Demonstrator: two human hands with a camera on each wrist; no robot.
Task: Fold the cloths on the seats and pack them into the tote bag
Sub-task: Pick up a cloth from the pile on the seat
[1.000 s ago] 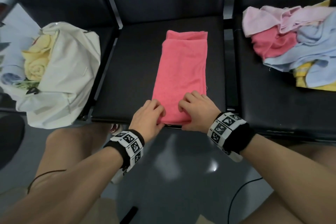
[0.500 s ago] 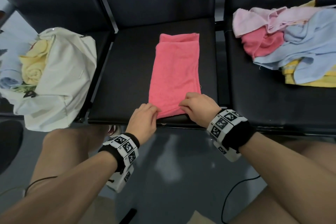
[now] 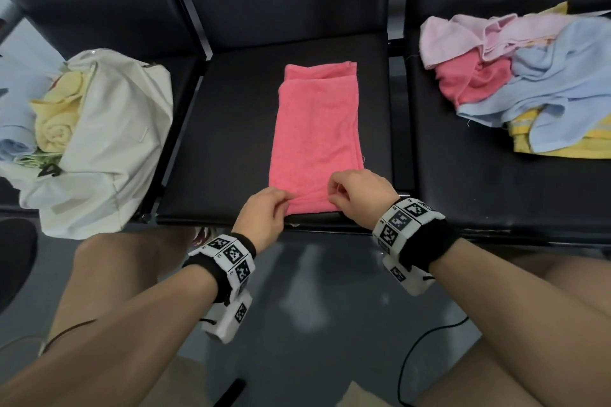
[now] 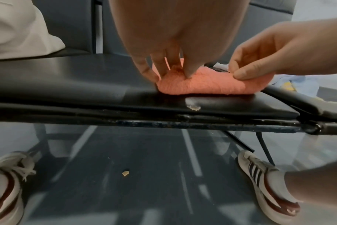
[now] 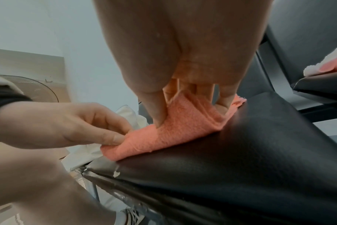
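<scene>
Pink cloth [image 3: 317,139] lies lengthwise on the middle seat [image 3: 231,142]; my left hand [image 3: 264,215] and right hand [image 3: 358,196] pinch its near corners, ready to fold it away from me.

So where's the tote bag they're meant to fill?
In the head view the cream tote bag slumps on the left seat, left of the middle seat's pink cloth, with a rolled yellow cloth showing in its mouth.

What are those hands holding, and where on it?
Both hands, left and right, pinch the pink cloth at its near corners.
</scene>
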